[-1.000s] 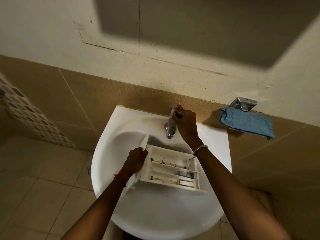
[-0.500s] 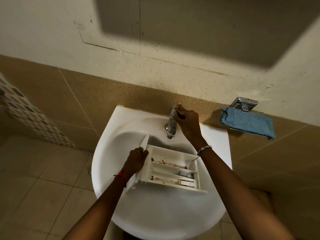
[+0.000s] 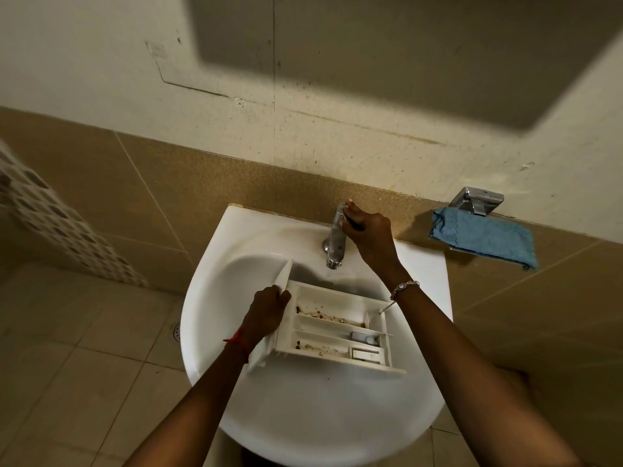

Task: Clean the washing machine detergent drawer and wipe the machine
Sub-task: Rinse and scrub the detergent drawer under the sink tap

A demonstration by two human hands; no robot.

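Where the drawer (image 3: 337,326) is: centre frame, tilted over the sink (image 3: 303,416) bowl, with brown residue in its compartments.
Left hand (image 3: 266,311): grips the drawer's left end panel.
Right hand (image 3: 369,235): fingers curled round the top of the tap (image 3: 335,239), above the drawer.
Sink: white, set against the wall, lower centre.
Cloth (image 3: 485,235): blue, draped on a chrome holder (image 3: 477,200), right of the tap.
Wall (image 3: 101,79): stained cream plaster above, tan tiles (image 3: 101,183) below.
Floor (image 3: 67,365): pale tiles, lower left, with a drain (image 3: 176,330).

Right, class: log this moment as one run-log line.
left hand: holds drawer in sink | right hand: grips tap | cloth: on wall holder
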